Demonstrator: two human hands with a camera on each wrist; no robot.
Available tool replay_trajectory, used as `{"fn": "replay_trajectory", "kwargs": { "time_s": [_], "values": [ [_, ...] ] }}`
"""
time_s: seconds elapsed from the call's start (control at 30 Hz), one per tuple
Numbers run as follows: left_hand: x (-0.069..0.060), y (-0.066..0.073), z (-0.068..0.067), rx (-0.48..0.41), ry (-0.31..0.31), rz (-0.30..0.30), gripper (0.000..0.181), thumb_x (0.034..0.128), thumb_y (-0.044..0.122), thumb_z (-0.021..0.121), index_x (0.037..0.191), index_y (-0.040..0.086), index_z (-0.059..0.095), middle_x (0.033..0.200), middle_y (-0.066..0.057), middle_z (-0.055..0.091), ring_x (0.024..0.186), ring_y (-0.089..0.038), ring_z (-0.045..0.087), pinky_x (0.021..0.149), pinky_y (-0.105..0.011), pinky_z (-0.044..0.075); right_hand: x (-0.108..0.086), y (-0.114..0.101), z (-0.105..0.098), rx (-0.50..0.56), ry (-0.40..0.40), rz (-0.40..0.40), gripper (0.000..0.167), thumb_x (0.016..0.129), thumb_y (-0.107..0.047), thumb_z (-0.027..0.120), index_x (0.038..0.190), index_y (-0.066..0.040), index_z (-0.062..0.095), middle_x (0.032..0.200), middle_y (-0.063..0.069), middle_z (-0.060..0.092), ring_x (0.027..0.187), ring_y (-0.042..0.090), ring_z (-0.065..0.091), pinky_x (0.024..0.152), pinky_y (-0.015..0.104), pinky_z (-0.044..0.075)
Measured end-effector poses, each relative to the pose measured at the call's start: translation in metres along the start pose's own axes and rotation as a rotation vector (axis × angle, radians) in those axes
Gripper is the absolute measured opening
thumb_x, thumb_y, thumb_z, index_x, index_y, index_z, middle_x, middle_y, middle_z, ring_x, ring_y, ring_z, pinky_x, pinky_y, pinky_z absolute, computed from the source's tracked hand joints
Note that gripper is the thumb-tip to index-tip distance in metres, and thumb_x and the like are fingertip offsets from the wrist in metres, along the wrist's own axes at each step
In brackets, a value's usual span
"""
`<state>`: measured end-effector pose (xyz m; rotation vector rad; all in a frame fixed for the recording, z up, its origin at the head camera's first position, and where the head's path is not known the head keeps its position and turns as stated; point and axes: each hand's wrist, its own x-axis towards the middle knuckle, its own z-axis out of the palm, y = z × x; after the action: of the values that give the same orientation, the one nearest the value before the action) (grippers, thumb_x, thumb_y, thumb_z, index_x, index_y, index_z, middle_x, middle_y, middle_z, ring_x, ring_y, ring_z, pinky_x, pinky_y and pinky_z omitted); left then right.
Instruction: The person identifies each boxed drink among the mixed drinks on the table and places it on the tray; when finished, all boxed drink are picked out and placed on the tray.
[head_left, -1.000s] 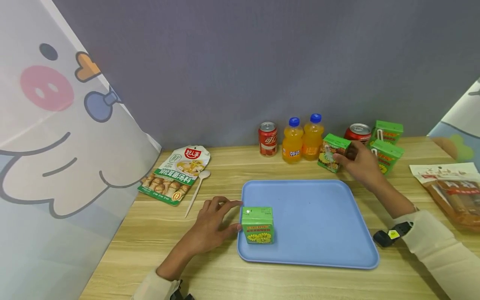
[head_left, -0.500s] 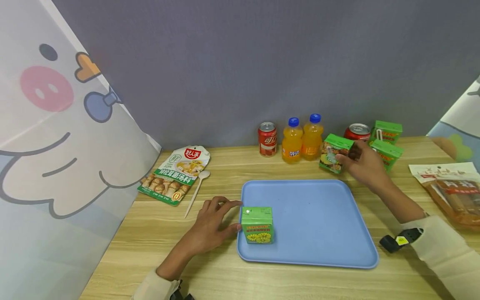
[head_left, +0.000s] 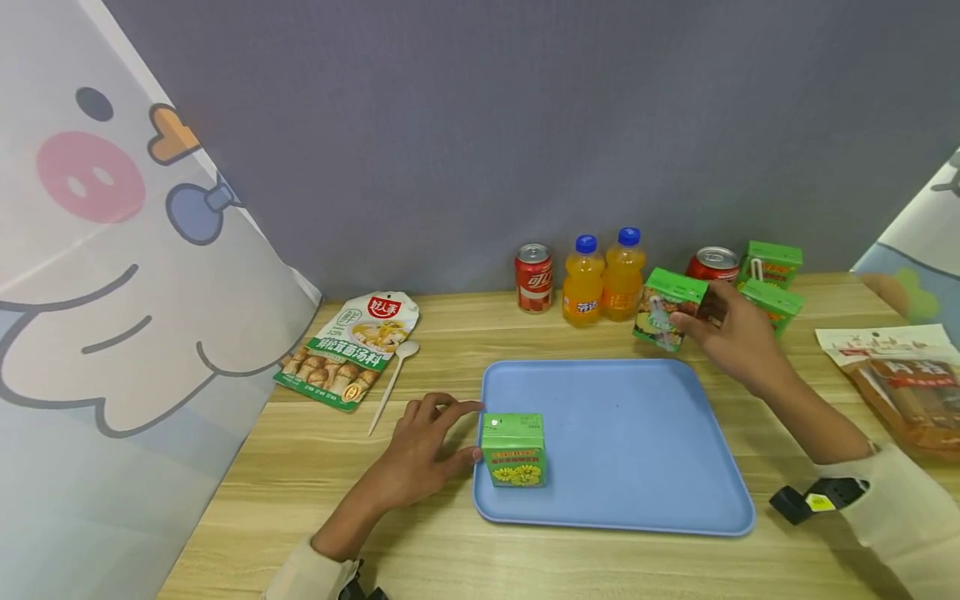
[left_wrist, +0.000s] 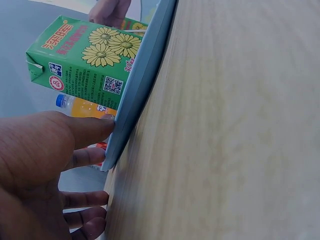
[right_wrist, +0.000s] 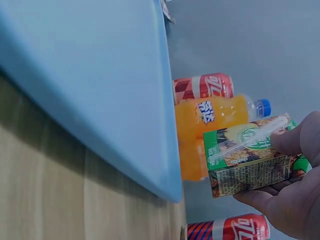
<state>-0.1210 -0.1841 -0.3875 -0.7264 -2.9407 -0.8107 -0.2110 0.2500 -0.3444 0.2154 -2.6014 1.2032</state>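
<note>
My right hand [head_left: 738, 337] grips a green drink carton [head_left: 663, 312] behind the tray's back right corner; in the right wrist view thumb and fingers hold the carton [right_wrist: 252, 152], a straw on its side. At the left edge of the blue tray [head_left: 622, 446], my left hand [head_left: 423, 454] rests with fingers spread and relaxed. Its thumb and a finger touch the rim, as the left wrist view shows the hand [left_wrist: 40, 170] against the tray [left_wrist: 131, 102]. Another green carton with yellow flowers [head_left: 514, 454] stands upright on the tray's left side.
Along the back stand a red can [head_left: 534, 279], two orange bottles [head_left: 583, 283] [head_left: 623, 279], a second red can [head_left: 712, 265] and two green cartons [head_left: 771, 262] [head_left: 776, 302]. A food pouch [head_left: 348, 350] and white spoon [head_left: 393, 383] lie left, a brown package [head_left: 900, 387] right.
The right hand and its carton have shifted slightly, with the forearm swinging a little to the right. The left hand and the tray have stayed in place.
</note>
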Motion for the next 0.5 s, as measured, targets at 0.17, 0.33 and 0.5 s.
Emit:
{"fn": "replay_trajectory", "kwargs": {
  "time_s": [0.17, 0.33, 0.5],
  "values": [
    [0.000, 0.000, 0.000, 0.003, 0.002, 0.003, 0.056, 0.0932, 0.037, 0.073, 0.145, 0.030, 0.052, 0.135, -0.006, 0.043, 0.115, -0.024, 0.039, 0.094, -0.053, 0.035, -0.008, -0.007, -0.003, -0.006, -0.024, -0.006, 0.062, 0.097, -0.038, 0.067, 0.138, 0.002, 0.044, 0.121, 0.026, 0.059, 0.117, 0.044, 0.055, 0.072, 0.010, 0.041],
    [0.000, 0.000, 0.000, 0.003, 0.002, 0.004, 0.056, 0.0934, 0.038, 0.072, 0.145, 0.030, 0.052, 0.135, -0.006, 0.043, 0.116, -0.025, 0.038, 0.095, -0.053, 0.035, -0.015, -0.014, -0.007, -0.022, -0.046, -0.006, 0.071, 0.097, -0.038, 0.067, 0.148, 0.002, 0.037, 0.127, 0.025, 0.057, 0.121, 0.045, 0.054, 0.078, 0.018, 0.046],
    [0.000, 0.001, 0.000, 0.000, 0.002, 0.002, 0.055, 0.0932, 0.036, 0.073, 0.144, 0.030, 0.052, 0.135, -0.007, 0.043, 0.117, -0.026, 0.038, 0.095, -0.054, 0.035, -0.024, -0.023, -0.009, 0.016, -0.039, -0.078, 0.050, 0.097, -0.028, 0.070, 0.133, -0.002, 0.049, 0.121, 0.018, 0.061, 0.116, 0.039, 0.059, 0.077, 0.005, 0.042]
  ]
}}
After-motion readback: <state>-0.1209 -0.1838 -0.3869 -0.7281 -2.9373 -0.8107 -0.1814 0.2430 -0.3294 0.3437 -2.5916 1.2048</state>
